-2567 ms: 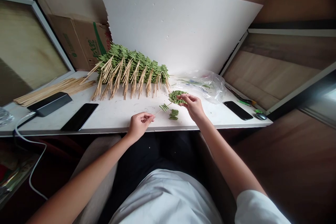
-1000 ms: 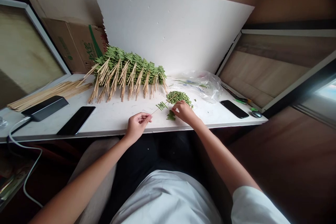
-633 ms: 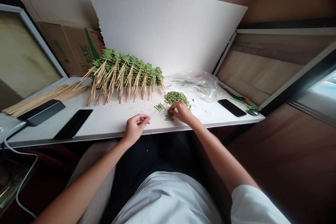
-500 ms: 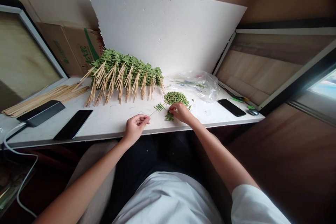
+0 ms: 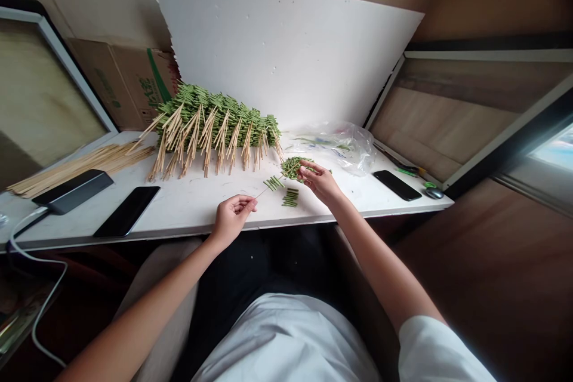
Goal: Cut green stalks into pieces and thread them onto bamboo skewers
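Note:
My left hand is closed on the bare end of a thin bamboo skewer, holding it above the front of the table. Several short green stem pieces, which look like cut green beans, sit crosswise on its far end. Over the near side of a loose pile of the same cut pieces is my right hand, fingers stretched out and apart, and I see nothing held in it. A small row of cut pieces lies side by side between my hands. My right hand hides part of the pile.
Loaded skewers are stacked at the back left, beside bare skewers. A black phone and a dark box with a cable lie left. To the right are a plastic bag, another phone and a mouse.
My right hand has lifted from the small row of cut pieces and moved right and slightly back toward the pile, its fingers spreading. My left hand and the skewer stay nearly still.

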### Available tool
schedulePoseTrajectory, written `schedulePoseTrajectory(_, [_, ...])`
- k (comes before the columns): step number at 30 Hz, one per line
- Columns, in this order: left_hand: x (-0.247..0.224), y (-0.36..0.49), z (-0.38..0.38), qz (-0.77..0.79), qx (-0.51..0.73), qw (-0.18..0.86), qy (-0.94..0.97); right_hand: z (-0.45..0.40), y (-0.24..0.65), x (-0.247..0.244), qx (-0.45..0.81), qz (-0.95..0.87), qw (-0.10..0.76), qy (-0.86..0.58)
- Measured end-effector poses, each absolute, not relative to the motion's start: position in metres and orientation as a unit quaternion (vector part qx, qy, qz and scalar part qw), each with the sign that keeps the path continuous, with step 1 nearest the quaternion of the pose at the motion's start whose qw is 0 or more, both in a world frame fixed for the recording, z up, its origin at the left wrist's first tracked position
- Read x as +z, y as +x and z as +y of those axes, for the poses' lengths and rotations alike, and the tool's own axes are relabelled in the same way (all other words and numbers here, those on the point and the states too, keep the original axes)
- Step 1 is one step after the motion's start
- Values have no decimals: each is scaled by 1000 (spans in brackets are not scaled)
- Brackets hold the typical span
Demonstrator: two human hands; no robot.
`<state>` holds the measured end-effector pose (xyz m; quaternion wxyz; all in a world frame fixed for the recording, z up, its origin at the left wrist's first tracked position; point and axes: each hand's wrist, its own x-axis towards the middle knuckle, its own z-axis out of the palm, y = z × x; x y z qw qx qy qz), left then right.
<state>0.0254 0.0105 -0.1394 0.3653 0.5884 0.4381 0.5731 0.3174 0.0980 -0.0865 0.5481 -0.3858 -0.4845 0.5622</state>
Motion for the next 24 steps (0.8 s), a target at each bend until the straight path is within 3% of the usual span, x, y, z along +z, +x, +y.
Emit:
schedulePoseTrajectory(7, [-139, 25, 10, 437, 565, 365, 597, 92, 311, -76, 598, -485, 553, -318])
schedulePoseTrajectory(24, [-138, 24, 9, 439, 562, 364, 599, 88, 308, -72, 570, -506, 548, -346])
